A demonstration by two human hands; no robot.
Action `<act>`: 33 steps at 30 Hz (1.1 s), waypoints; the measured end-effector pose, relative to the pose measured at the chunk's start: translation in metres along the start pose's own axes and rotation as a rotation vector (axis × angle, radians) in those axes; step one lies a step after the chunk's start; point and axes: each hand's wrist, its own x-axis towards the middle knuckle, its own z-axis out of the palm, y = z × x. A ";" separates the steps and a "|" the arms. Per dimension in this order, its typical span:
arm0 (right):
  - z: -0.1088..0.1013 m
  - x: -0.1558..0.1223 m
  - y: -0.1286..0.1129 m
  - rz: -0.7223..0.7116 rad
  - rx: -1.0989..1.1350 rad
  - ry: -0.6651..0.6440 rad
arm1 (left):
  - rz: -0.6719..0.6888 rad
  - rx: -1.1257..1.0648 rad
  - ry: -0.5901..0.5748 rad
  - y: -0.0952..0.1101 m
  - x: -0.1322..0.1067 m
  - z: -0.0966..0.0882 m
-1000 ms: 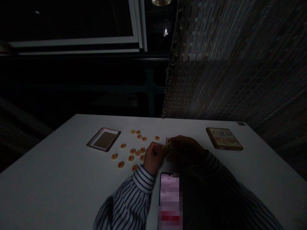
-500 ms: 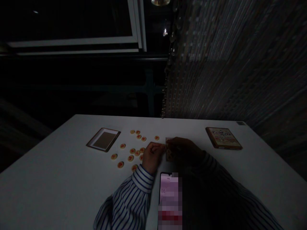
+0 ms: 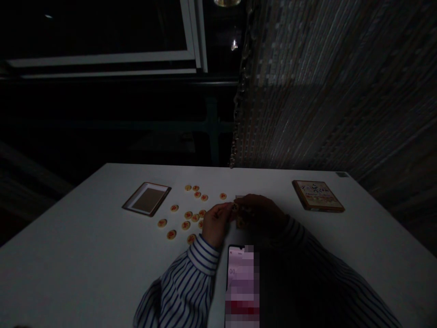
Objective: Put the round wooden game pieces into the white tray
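On a white table (image 3: 85,255) lie several round pale game pieces with red marks (image 3: 186,217), scattered left of my hands. My left hand (image 3: 215,223) is curled, its fingertips pinching a pale piece at about the table's middle. My right hand (image 3: 262,210) sits in deep shadow just to the right, fingers closed over a small stack of pieces (image 3: 240,222) on a small card; what it grips is hard to make out. Both sleeves are striped blue and white.
A shallow open box tray (image 3: 147,199) lies at the left. A flat box with a printed lid (image 3: 317,196) lies at the right. A lit phone (image 3: 241,284) lies near my chest. A beaded curtain (image 3: 307,91) hangs behind the table.
My two hands have drawn slightly closer together and lower over the stack. The pieces held up between them a second ago are now mostly hidden by my fingers.
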 end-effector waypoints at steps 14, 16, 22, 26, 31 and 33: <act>-0.005 0.004 -0.003 -0.006 -0.050 -0.048 | 0.013 -0.027 0.031 0.001 0.000 0.002; -0.005 0.003 -0.003 -0.006 -0.063 -0.039 | 0.028 -0.034 0.026 0.000 0.000 0.002; -0.007 0.001 0.002 0.011 -0.060 -0.046 | 0.099 0.131 0.039 -0.007 0.001 -0.001; -0.013 0.000 0.007 0.030 -0.075 -0.042 | 0.220 0.331 0.014 -0.017 0.000 -0.004; -0.015 0.000 0.018 0.052 -0.094 -0.014 | 0.519 0.663 -0.078 -0.023 -0.004 -0.007; -0.015 -0.002 0.023 0.059 -0.093 0.019 | 0.606 0.777 -0.140 -0.024 -0.004 -0.007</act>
